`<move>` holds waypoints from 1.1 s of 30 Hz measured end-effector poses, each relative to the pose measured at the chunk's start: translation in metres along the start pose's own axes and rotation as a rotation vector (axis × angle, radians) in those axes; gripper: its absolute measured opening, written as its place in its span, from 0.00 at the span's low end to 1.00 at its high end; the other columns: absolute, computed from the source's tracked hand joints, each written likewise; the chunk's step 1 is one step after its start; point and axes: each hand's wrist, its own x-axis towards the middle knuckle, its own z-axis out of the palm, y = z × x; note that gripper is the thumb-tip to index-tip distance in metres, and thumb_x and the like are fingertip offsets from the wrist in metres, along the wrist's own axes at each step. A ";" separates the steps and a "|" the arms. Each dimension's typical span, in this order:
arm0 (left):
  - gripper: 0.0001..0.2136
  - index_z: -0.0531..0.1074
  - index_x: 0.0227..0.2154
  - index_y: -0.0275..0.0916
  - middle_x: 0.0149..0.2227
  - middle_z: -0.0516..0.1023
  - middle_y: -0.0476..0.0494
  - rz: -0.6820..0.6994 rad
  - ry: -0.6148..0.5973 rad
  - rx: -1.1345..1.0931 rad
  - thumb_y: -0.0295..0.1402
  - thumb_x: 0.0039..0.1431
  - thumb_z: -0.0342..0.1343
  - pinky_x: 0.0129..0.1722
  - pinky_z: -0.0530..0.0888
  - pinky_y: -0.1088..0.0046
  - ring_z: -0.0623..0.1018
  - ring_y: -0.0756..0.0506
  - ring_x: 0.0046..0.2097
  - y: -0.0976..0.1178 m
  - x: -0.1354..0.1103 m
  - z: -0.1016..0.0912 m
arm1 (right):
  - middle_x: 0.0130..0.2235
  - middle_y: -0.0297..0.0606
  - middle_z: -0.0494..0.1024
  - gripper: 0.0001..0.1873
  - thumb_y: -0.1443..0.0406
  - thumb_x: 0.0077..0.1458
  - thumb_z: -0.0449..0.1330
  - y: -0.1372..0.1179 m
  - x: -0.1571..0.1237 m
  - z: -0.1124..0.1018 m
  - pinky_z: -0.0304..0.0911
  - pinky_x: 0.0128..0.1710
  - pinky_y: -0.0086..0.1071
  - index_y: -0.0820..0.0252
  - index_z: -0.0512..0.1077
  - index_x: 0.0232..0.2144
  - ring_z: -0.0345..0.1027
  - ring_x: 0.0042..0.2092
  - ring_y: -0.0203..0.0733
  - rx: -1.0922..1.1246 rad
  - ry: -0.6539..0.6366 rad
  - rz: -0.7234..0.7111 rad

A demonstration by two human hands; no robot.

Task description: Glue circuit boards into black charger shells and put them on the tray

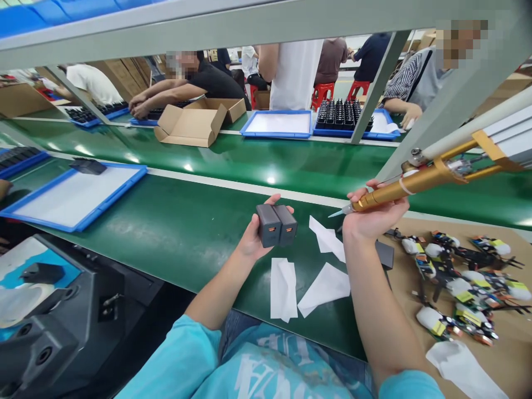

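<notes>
My left hand point(250, 238) is closed around two black power adapters point(268, 226), held side by side above the green bench, their orange ports facing me. My right hand point(369, 221) grips a gold glue dispensing gun point(386, 193) from below. Its pale blue tapered nozzle point(341, 212) points left toward the adapters, a gap apart from them. Crumpled white paper pieces point(284, 288) lie on the bench between my forearms. Behind my right wrist, a dark case point(385, 254) is partly hidden. To its right are several circuit assemblies point(461, 288) on brown cardboard point(403, 277).
On the left, a blue-rimmed tray point(78, 226) carries a black case point(88, 165). A dark machine point(41, 343) stands at lower left. Beyond the green belt point(249, 160) are an open carton point(193, 124), blue trays and several people. A shelf post point(440, 105) rises behind the gun.
</notes>
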 end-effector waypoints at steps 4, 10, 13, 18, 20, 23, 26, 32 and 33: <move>0.35 0.59 0.57 0.48 0.49 0.71 0.41 0.009 -0.009 0.038 0.56 0.48 0.57 0.40 0.74 0.63 0.75 0.42 0.44 -0.001 -0.001 -0.001 | 0.27 0.31 0.67 0.17 0.56 0.53 0.40 0.000 0.000 0.000 0.59 0.19 0.33 0.57 0.62 0.24 0.58 0.16 0.31 0.001 0.004 0.003; 0.38 0.57 0.59 0.47 0.50 0.71 0.38 0.010 0.004 0.089 0.58 0.46 0.58 0.40 0.75 0.63 0.75 0.40 0.47 -0.002 -0.002 -0.003 | 0.26 0.32 0.68 0.18 0.55 0.54 0.40 0.000 0.002 -0.001 0.59 0.18 0.32 0.57 0.62 0.23 0.58 0.16 0.31 -0.010 -0.004 -0.010; 0.37 0.58 0.58 0.47 0.50 0.71 0.38 0.033 -0.033 0.095 0.56 0.46 0.59 0.40 0.75 0.63 0.75 0.40 0.47 -0.002 -0.002 -0.003 | 0.26 0.31 0.67 0.20 0.55 0.54 0.38 0.000 0.002 -0.001 0.59 0.18 0.31 0.57 0.63 0.23 0.58 0.16 0.31 -0.009 -0.011 0.001; 0.36 0.59 0.56 0.46 0.49 0.71 0.38 0.056 -0.068 0.110 0.55 0.46 0.60 0.42 0.75 0.62 0.75 0.41 0.46 -0.001 -0.003 -0.003 | 0.26 0.32 0.67 0.20 0.54 0.55 0.39 0.001 0.002 -0.002 0.59 0.18 0.31 0.58 0.63 0.23 0.59 0.16 0.31 -0.002 -0.032 -0.011; 0.36 0.60 0.56 0.46 0.49 0.71 0.38 0.065 -0.078 0.110 0.54 0.46 0.60 0.42 0.75 0.63 0.75 0.41 0.46 -0.001 -0.003 -0.003 | 0.26 0.32 0.67 0.20 0.54 0.55 0.39 0.001 0.002 -0.002 0.58 0.19 0.31 0.58 0.63 0.23 0.59 0.16 0.31 0.002 -0.036 -0.007; 0.36 0.61 0.55 0.46 0.48 0.71 0.39 0.072 -0.073 0.128 0.54 0.44 0.62 0.43 0.74 0.63 0.75 0.41 0.46 -0.001 -0.003 -0.003 | 0.25 0.31 0.67 0.21 0.55 0.55 0.39 0.001 0.001 -0.001 0.58 0.19 0.31 0.58 0.63 0.22 0.59 0.15 0.31 -0.002 -0.036 0.002; 0.37 0.61 0.54 0.46 0.48 0.72 0.39 0.078 -0.055 0.157 0.54 0.42 0.63 0.44 0.73 0.63 0.75 0.41 0.46 -0.001 -0.003 -0.002 | 0.25 0.31 0.66 0.20 0.54 0.55 0.39 0.000 0.001 0.000 0.57 0.18 0.31 0.58 0.63 0.22 0.58 0.15 0.30 0.001 -0.034 0.000; 0.36 0.61 0.54 0.45 0.47 0.71 0.38 0.084 -0.070 0.169 0.53 0.42 0.64 0.40 0.74 0.66 0.75 0.41 0.44 -0.001 -0.003 0.001 | 0.26 0.32 0.64 0.20 0.54 0.55 0.37 0.000 0.002 -0.002 0.58 0.19 0.31 0.57 0.61 0.23 0.58 0.16 0.30 -0.058 -0.047 0.000; 0.36 0.61 0.54 0.45 0.47 0.71 0.38 0.084 -0.072 0.169 0.53 0.42 0.63 0.40 0.74 0.66 0.75 0.41 0.44 -0.001 -0.003 0.001 | 0.26 0.32 0.64 0.20 0.54 0.55 0.37 0.000 0.002 -0.002 0.58 0.19 0.31 0.57 0.61 0.23 0.57 0.17 0.30 -0.065 -0.046 0.001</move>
